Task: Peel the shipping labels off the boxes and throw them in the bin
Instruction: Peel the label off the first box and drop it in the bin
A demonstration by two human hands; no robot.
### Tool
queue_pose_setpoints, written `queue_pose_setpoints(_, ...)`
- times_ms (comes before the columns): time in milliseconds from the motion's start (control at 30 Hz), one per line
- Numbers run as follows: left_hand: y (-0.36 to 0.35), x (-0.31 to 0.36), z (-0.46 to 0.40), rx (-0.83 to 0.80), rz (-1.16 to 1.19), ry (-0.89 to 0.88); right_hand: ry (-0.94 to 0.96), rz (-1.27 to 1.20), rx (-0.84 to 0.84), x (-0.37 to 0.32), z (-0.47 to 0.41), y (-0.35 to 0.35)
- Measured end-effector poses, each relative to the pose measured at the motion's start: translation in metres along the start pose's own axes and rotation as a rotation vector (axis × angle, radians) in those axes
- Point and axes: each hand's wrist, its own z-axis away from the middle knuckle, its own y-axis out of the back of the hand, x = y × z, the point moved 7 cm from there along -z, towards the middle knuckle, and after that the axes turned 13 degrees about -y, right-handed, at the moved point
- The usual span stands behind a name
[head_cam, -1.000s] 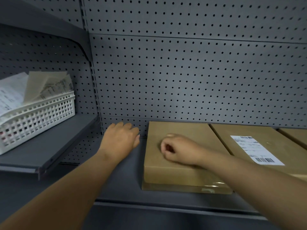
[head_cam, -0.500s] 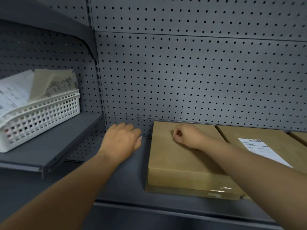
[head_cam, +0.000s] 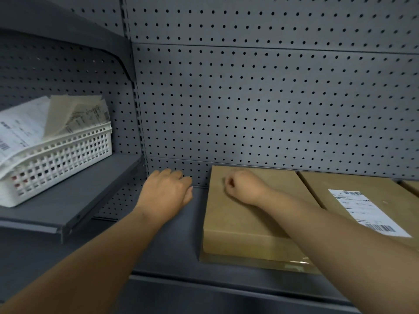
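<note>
— Head view first: what is the right hand (head_cam: 243, 185) doing?
— It is curled into a loose fist, knuckles down on the top of the near cardboard box (head_cam: 244, 225), close to that box's back left corner. The fingers are folded in; whether anything is pinched inside them cannot be told.

— And the left hand (head_cam: 166, 192)?
— Palm down, fingers bent and held together, on the grey shelf (head_cam: 172, 252) just to the left of that box, near the pegboard back wall (head_cam: 260, 105). It holds nothing that shows. Its thumb side is near the box's left edge, though contact is not clear.

— Where are the labels?
— The box under the right hand has a bare brown top. A second box (head_cam: 353, 196) lies beside it on the right, touching it along one long edge, and carries a white shipping label (head_cam: 367, 211) with barcodes, flat on its top. The right forearm crosses in front of that box's near part.

— And the bin?
— A white lattice basket (head_cam: 59, 162) stands on a higher shelf to the left, well apart from both hands, with peeled labels and backing sheets (head_cam: 74, 114) piled in it and sticking above its rim.
</note>
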Motion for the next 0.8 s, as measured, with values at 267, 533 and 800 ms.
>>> queue_pose_setpoints(267,0.012,0.001,0.002,0.005,-0.015,-0.027,0.303,-0.059,-0.058,-0.017,0.069,0.005)
queue_pose_setpoints(533,0.02,0.008,0.006,0.02,0.01,-0.035,0.174,-0.036,0.081,-0.025,0.075,0.003)
queue_pose_setpoints(800,0.045,0.021,0.006,0.06,-0.023,-0.072,-0.056,-0.008,0.082,0.046,0.086,0.029)
